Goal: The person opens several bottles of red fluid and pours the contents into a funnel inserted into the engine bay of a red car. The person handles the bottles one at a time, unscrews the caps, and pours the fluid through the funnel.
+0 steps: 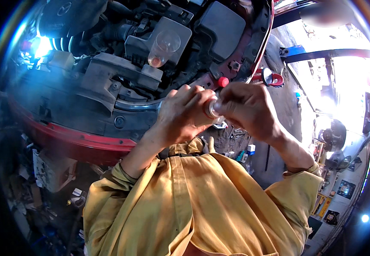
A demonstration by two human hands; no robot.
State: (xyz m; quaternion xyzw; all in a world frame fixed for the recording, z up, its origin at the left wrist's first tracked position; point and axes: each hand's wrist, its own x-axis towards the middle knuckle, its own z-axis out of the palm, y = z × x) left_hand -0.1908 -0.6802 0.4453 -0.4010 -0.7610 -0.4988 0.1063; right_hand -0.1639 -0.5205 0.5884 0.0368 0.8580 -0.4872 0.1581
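Observation:
My left hand (185,112) is wrapped round a small bottle (212,107). Its pale round mouth faces right, and most of its body is hidden by my fingers. At that mouth my right hand (249,109) is closed in a pinch, thumb and fingertips against the rim; what lies between them is too small to make out. Just beyond my hands, a red screw cap (223,82) rests on the red edge of the car's engine bay. Farther off, a clear plastic cup (166,45) stands on a grey box cover (184,32), with a little reddish stuff at its bottom.
The open engine bay holds a black lidded box (223,30) and a dark engine cover (67,17). The red front bumper (82,143) curves along the left. A blue lift arm (296,53) reaches in at the right. Tools and small boxes (251,148) lie on the floor.

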